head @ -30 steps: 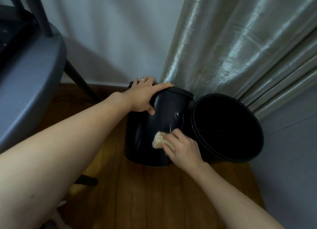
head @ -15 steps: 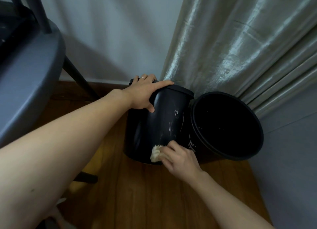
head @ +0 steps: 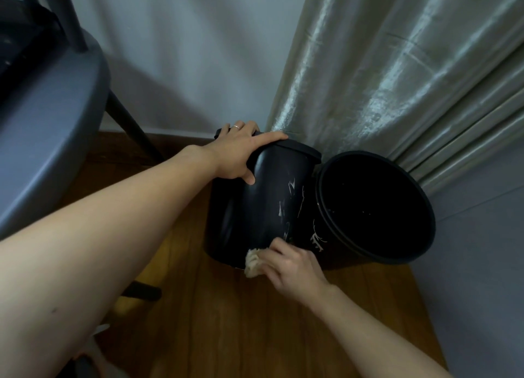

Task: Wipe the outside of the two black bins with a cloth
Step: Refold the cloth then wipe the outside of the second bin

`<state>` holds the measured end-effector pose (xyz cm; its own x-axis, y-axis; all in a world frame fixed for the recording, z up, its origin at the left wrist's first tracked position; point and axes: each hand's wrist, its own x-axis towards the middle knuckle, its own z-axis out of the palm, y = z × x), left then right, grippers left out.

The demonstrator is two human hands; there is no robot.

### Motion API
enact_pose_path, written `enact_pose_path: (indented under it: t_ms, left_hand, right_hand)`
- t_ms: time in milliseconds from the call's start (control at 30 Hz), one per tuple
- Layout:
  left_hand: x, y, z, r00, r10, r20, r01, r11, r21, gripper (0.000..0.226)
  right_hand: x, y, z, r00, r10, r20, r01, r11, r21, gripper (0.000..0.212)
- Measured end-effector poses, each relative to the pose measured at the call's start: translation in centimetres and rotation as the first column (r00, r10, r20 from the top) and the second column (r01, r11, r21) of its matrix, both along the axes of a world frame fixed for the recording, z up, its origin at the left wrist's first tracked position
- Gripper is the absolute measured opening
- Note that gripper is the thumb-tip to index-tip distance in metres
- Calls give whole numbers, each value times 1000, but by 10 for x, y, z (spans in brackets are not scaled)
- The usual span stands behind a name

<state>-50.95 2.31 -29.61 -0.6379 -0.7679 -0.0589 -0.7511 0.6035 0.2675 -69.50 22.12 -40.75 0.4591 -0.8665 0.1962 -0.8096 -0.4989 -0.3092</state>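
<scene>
Cloth (head: 253, 262), bunched in the right hand's (head: 293, 267) fingers, had slid down to the left bin's (head: 255, 207) base while the left hand (head: 241, 150) gripped its rim, leaving the right bin (head: 334, 241) probably unwiped.

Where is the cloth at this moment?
In the head view, the cloth is held by the right hand against the bottom edge of the left black bin, just above the wooden floor.

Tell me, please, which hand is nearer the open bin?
Right. The right hand wipes low beside the open bin; the left hand grips the lidded bin rim, farther away.
</scene>
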Motion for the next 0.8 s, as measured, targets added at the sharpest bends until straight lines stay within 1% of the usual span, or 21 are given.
enact_pose_path:
  t_ms: [33, 133, 200, 233, 300, 367, 433, 500, 533, 567, 633, 667, 733, 800]
  left_hand:
    - [0, 0, 0, 1000, -1, 3, 1, 1000, -2, 108]
    - [0, 0, -1, 1000, 1, 10, -1, 1000, -5, 109]
    - [0, 1, -2, 1000, 2, 14, -2, 1000, -11, 110]
    - [0, 1, -2, 1000, 2, 14, -2, 1000, -12, 110]
    - [0, 0, -1, 1000, 3, 6, -3, 1000, -6, 110]
    - [0, 0, -1, 1000, 4, 8, -4, 1000, -8, 110]
    - [0, 0, -1, 1000, 0, 7, 0, 1000, 0, 109]
    - [0, 1, -1, 1000, -4, 4, 4, 1000, -5, 109]
    - [0, 1, -1, 1000, -3, 3, 3, 1000, -4, 109]
    - [0, 0, -1, 1000, -1, 2, 1, 1000, -3, 110]
    - [1, 0, -2, 1000, 3, 2, -3, 1000, -7, 110]
    - [1, 0, -2, 1000, 3, 5, -3, 1000, -11, 110]
    - [1, -1, -2, 1000, 0, 4, 0, 1000, -7, 110]
    - [1, -1, -1, 1000, -4, -5, 4, 1000, 1, 110]
  right_hand:
    - [1, -4, 3, 1000, -23, 16, 23, 1000, -3, 21]
    - [3, -30, 21, 967, -225, 118, 232, 971, -54, 22]
    - [2, -42, 29, 950, -277, 144, 291, 952, -91, 24]
    - [1, -43, 29, 954, -265, 140, 280, 955, -100, 25]
    - [-1, -34, 24, 976, -189, 111, 200, 976, -89, 24]
    - [-4, -19, 12, 997, -67, 42, 70, 995, -71, 20]
    - [-6, -9, 4, 998, 43, -36, -45, 998, -38, 19]
    - [-4, -11, 6, 993, 87, -74, -90, 995, -39, 18]
    - [-2, -16, 10, 995, 67, -70, -72, 995, -64, 20]
    - [1, -22, 16, 999, 11, -47, -16, 995, -93, 21]
    - [5, -35, 28, 988, -150, 27, 153, 981, -122, 19]
    - [6, -38, 30, 978, -202, 53, 207, 971, -121, 19]
    - [8, -34, 25, 976, -208, 67, 214, 971, -107, 20]
    - [6, -20, 14, 990, -136, 48, 139, 987, -76, 20]
